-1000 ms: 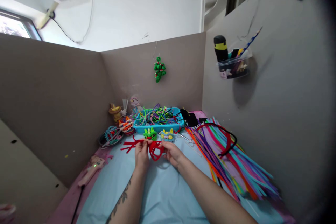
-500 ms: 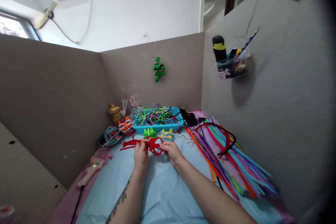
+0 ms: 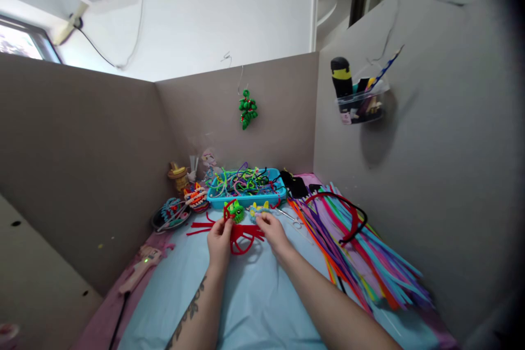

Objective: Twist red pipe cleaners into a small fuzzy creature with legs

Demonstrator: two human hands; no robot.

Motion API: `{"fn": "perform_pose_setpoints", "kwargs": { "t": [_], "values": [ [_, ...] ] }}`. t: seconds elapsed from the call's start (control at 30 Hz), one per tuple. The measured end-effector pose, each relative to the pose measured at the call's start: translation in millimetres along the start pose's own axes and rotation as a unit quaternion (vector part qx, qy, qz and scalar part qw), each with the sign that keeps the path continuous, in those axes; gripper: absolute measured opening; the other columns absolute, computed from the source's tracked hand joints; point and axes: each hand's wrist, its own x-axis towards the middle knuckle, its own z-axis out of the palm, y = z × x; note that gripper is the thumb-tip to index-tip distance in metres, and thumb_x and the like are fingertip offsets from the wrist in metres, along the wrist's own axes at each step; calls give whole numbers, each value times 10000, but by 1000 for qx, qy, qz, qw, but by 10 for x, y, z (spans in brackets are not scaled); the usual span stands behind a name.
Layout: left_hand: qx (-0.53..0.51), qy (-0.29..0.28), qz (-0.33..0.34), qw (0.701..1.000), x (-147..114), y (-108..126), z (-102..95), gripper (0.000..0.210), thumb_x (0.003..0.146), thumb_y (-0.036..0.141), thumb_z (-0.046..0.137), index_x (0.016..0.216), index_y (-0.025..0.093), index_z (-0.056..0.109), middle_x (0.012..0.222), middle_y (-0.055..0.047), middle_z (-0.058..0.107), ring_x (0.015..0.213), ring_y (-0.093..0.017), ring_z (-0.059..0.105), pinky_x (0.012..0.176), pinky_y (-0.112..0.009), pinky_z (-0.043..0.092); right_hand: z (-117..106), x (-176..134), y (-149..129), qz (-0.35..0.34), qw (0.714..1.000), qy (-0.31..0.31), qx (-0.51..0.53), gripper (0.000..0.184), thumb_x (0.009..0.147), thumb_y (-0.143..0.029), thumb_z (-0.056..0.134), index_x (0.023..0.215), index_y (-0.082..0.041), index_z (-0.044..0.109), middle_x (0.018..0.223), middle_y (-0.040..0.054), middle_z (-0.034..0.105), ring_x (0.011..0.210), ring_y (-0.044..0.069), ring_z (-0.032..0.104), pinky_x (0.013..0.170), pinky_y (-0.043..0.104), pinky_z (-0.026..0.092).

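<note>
My left hand (image 3: 220, 243) is closed, its thumb and fingers pinching a bundle of red pipe cleaners (image 3: 241, 232) near the middle. Loose ends stick out to the left, one loop rises above the fingers and another hangs below. My right hand (image 3: 274, 234) is closed too, fingertips pinched at the bundle's right ends; the exact grip is too small to see. Just beyond my hands sit a green fuzzy figure (image 3: 235, 211) with an eye and a blue-and-yellow fuzzy figure (image 3: 259, 210). Scissors (image 3: 292, 219) lie to the right of them.
A blue tray (image 3: 246, 200) of tangled pipe cleaner pieces stands behind. Long colourful pipe cleaners (image 3: 361, 251) and a black-and-red band cover the right side. At left are a dark bowl (image 3: 156, 222) and a pink glue gun (image 3: 141, 270). Grey partitions enclose the table.
My right hand has moved slightly right, away from the red loop it was pinching. That loop now hangs lower, and another red loop stands up above my left fingers.
</note>
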Motion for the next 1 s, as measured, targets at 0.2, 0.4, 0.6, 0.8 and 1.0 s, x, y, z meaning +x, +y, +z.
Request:
{"fn": "perform_pose_setpoints", "kwargs": {
  "t": [0.2, 0.4, 0.6, 0.8, 1.0],
  "values": [
    [89, -17, 29, 995, -54, 20, 28, 254, 673, 380, 661, 783, 152, 678, 702, -21, 654, 655, -157, 573, 606, -224, 440, 64, -117, -69, -102, 975, -111, -160, 121, 627, -188, 642, 737, -219, 682, 743, 13, 598, 699, 167, 539, 658, 284, 412],
    [119, 6, 41, 992, -45, 36, 15, 255, 677, 400, 644, 764, 162, 680, 685, -12, 650, 652, -153, 563, 603, -216, 421, 103, -180, -131, -142, 958, -133, -209, 78, 609, -137, 634, 579, -205, 611, 646, -12, 535, 661, 146, 495, 635, 257, 378],
    [99, -3, 19, 995, -34, 42, 4, 300, 713, 431, 596, 792, 145, 640, 671, -3, 619, 625, -141, 545, 592, -224, 424, 85, -137, -121, -66, 975, -129, -169, 98, 679, -203, 559, 599, -177, 510, 572, -47, 473, 558, 105, 426, 556, 225, 339],
    [99, -8, 11, 995, -52, 67, 23, 322, 701, 451, 604, 801, 146, 631, 680, -9, 620, 624, -144, 544, 586, -230, 424, 83, -118, -75, -76, 969, -152, -177, 46, 677, -199, 557, 643, -173, 541, 646, -30, 521, 619, 116, 476, 599, 228, 372],
    [53, 10, 18, 998, -55, 116, -19, 325, 707, 477, 590, 733, 153, 586, 615, 19, 560, 566, -114, 491, 538, -207, 389, 21, -37, 43, -122, 946, -88, -286, 105, 724, -163, 499, 689, -173, 598, 718, 7, 567, 707, 142, 520, 682, 257, 404]
  ]
}}
